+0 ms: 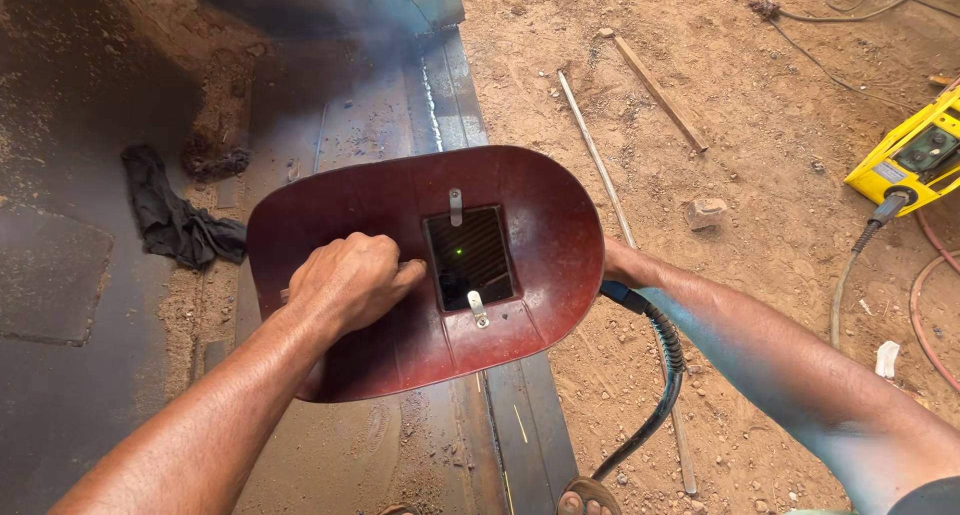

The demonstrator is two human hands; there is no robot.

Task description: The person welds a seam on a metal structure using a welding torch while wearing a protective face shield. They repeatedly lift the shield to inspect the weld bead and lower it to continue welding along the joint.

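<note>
My left hand (350,280) grips the handle on the inside of a dark red hand-held welding shield (540,235), held flat in front of me. Its dark glass window (470,257) shows a small green dot of light. My right hand (622,267) is mostly hidden behind the shield's right edge and holds a blue-handled welding holder (628,297) with a black ribbed cable (662,375) hanging down. Beneath the shield runs a long steel plate (455,105) with a weld seam, and smoke drifts above it.
A yellow welding machine (915,155) sits at the right with cables and a red hose on the sandy ground. A thin metal rod (595,155), a flat bar (660,95), a stone (705,213) and a black rag (175,215) lie around. A sandalled foot (590,497) shows at the bottom.
</note>
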